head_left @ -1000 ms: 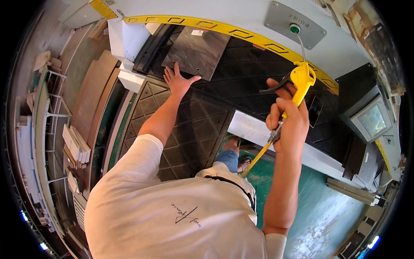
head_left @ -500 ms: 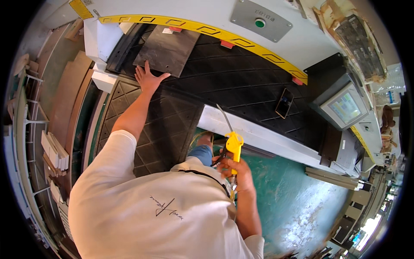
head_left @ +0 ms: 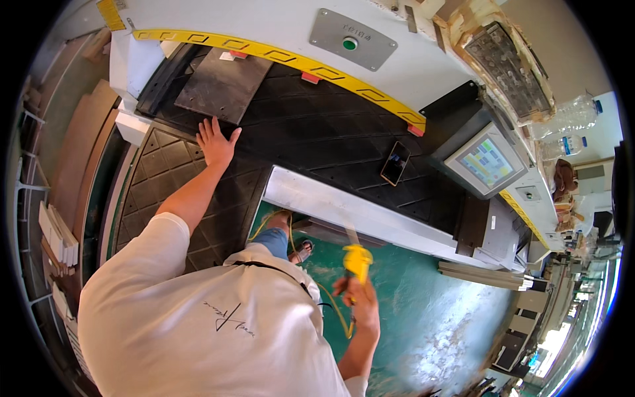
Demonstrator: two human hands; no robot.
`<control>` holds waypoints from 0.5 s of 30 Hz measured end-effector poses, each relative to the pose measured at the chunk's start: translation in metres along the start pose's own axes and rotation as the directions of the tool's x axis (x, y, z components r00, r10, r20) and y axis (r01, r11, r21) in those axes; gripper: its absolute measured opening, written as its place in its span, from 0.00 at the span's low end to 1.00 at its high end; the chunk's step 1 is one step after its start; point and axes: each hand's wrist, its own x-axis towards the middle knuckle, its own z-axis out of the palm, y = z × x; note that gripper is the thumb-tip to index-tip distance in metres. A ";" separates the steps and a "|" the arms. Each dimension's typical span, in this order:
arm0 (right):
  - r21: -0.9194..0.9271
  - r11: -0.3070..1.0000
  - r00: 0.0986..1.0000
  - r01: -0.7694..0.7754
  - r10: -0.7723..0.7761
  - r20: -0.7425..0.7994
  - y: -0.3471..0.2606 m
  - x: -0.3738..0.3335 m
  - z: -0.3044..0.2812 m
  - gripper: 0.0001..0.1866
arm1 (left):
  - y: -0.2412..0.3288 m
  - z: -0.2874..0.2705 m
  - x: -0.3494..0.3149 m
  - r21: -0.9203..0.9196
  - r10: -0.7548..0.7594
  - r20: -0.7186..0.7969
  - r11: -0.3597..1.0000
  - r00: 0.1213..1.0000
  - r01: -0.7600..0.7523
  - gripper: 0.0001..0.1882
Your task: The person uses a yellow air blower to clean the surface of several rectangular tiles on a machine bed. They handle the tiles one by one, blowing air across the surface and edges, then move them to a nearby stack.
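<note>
The head view showed the left hand stretched out far left, fingers spread wide, at the near edge of the grey board (head_left: 225,83). The right hand (head_left: 360,298), gripping the yellow air gun (head_left: 358,261), hung over green floor (head_left: 433,324). Black desk (head_left: 317,119) stretched right toward a phone (head_left: 395,163), white rail (head_left: 357,208) along its near edge.

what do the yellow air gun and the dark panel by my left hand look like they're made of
Yellow air gun: probably plastic, from its bright even colour; blur hides the finish. Dark panel: possibly laminated board or stone, smooth with a soft sheen.
</note>
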 end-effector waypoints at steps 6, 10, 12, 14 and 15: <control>-0.179 0.983 0.999 0.046 -0.049 -0.012 -0.001 -0.085 -0.021 0.15 | 0.006 -0.006 0.001 0.050 0.015 -0.045 0.999 0.999 -0.013 0.49; -0.066 0.991 0.983 0.114 -0.122 -0.139 0.013 -0.117 -0.044 0.16 | 0.009 -0.009 0.006 0.104 0.071 -0.104 0.993 0.992 -0.060 0.45; -0.021 0.992 0.806 0.122 -0.111 -0.582 0.021 -0.123 -0.062 0.17 | 0.004 -0.010 0.007 0.142 0.073 -0.110 0.988 0.991 -0.057 0.45; -0.015 0.992 0.629 0.128 -0.093 -0.772 0.027 -0.128 -0.076 0.18 | -0.001 -0.002 0.010 0.188 0.074 -0.140 0.981 0.987 -0.047 0.44; -0.014 0.987 0.601 0.160 -0.109 -0.792 0.031 -0.132 -0.079 0.17 | 0.000 0.001 0.009 0.214 0.078 -0.158 0.976 0.984 -0.043 0.44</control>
